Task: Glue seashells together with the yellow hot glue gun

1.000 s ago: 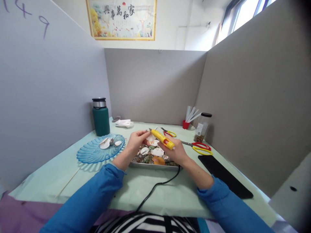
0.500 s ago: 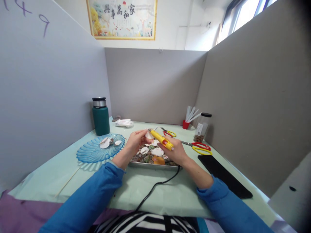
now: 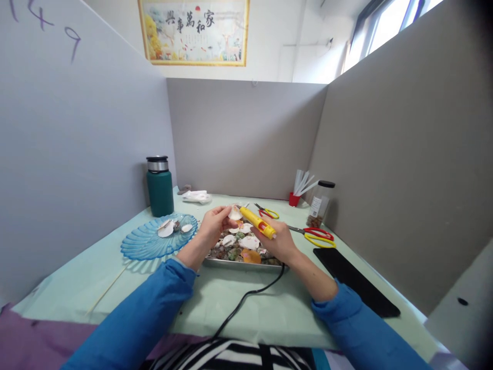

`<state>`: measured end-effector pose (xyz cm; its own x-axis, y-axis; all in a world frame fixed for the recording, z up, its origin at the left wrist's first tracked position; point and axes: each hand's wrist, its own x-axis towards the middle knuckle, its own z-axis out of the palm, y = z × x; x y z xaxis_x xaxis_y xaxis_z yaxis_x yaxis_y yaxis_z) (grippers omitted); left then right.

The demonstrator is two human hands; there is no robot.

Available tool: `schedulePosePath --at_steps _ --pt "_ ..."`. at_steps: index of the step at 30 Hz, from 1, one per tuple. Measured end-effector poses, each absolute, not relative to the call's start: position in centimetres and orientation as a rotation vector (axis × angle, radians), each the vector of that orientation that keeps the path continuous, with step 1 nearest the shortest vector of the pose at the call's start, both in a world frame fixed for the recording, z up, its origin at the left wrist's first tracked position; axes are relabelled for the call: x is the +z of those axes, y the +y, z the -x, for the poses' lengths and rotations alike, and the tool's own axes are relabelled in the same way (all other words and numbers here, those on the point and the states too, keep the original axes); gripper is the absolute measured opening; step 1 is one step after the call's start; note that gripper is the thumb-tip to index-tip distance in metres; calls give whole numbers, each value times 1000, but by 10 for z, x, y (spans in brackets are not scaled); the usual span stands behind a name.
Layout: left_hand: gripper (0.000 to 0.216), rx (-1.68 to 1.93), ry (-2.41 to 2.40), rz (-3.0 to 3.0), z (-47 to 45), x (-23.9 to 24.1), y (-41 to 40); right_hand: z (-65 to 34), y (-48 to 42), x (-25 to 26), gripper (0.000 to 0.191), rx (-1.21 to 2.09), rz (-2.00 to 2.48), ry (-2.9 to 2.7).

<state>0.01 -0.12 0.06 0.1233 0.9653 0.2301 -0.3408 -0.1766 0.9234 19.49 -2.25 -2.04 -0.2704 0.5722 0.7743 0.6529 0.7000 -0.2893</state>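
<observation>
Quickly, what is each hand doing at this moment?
Left hand: closed on a shell.
Right hand: closed on the glue gun.

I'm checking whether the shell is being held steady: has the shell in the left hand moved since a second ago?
Yes. The shell has risen slightly and shifted left, judged against the metal tray.

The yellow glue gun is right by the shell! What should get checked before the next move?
1. Right hand gripping the yellow glue gun: ok.
2. Left hand fingers holding the shell near the nozzle: ok.
3. Fingers clear of the nozzle tip: cannot tell, very close.
4. Black cord running free off the table edge: ok.
5. Metal tray of shells below the hands: ok.
6. Glue showing at the tip: cannot tell, too small.
</observation>
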Motion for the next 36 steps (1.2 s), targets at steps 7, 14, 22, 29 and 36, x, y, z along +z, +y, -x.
schedulePosePath --at_steps 7,14,22,29,36 --pt "23 1381 702 -1150 0 0 -1 -195 -21 -22 17 -129 976 -1922" --pt "26 1324 716 -1193 -2 3 -5 -193 -24 -19 19 -123 937 -1953" --pt "27 1395 740 -1168 -1 1 -2 -193 -23 -20 17 -156 944 -1925" --pt "24 1373 721 -1180 -1 1 -2 -194 -22 -21 17 -160 933 -1945" --pt "25 1391 723 -1196 -1 0 -1 -193 -25 -19 18 -141 949 -1978"
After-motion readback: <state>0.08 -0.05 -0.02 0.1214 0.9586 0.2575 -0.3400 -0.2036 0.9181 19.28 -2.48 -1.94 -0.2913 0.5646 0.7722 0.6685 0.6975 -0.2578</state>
